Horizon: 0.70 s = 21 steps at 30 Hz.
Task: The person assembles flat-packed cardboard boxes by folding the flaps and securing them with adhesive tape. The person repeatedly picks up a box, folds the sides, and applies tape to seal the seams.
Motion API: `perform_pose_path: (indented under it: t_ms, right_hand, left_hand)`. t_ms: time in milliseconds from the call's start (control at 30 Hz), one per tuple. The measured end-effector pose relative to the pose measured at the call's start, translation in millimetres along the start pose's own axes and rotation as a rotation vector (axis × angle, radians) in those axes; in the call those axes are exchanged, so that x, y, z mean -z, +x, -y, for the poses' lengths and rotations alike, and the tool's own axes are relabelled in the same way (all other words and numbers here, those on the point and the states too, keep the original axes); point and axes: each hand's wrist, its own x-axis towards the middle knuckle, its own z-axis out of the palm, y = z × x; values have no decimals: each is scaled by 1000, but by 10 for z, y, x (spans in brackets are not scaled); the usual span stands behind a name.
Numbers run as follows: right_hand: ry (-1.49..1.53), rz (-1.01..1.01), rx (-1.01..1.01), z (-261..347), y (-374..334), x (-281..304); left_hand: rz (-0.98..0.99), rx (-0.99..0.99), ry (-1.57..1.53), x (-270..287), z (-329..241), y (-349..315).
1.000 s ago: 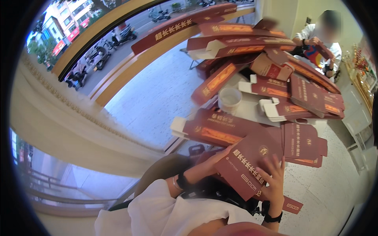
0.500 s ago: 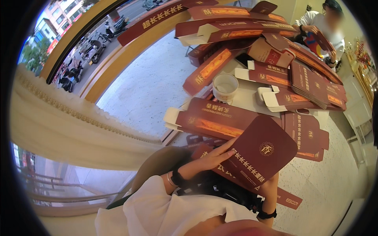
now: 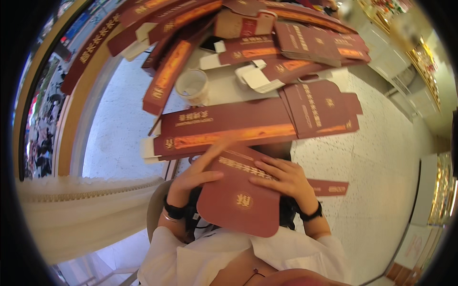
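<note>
A maroon cardboard carton (image 3: 238, 195) with gold print and a rounded flap lies across my lap, its rounded end toward my body. My right hand (image 3: 286, 178) rests flat on its right part, fingers stretched out over the print. At its left edge is my left hand (image 3: 198, 174), thumb and fingers apart, the fingertips smeared by motion near the carton's far end. Just beyond my hands, a long flattened carton (image 3: 224, 119) with an orange food picture lies on a pile. The underside of the carton on my lap is hidden.
On the table, a white paper cup (image 3: 192, 87) stands among several maroon cartons. A stack of flat cartons (image 3: 305, 43) lies at the far right of the pile. A dark phone (image 3: 210, 44) lies behind the cup. A cream curtain (image 3: 86, 214) hangs at left.
The carton has turned round, its rounded flap now toward my body. My right hand has come from beneath its edge onto its top; my left hand has shifted to its left edge. The view has swung right.
</note>
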Motion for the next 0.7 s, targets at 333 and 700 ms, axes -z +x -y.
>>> perform_pose_path:
  t_ms: [333, 700]
  right_hand:
    - [503, 78, -222, -79, -92, -580]
    - [643, 41, -551, 27, -8, -641]
  left_hand:
    - [-289, -33, -181, -386, -60, -197]
    - [-572, -136, -523, -536, 138, 36]
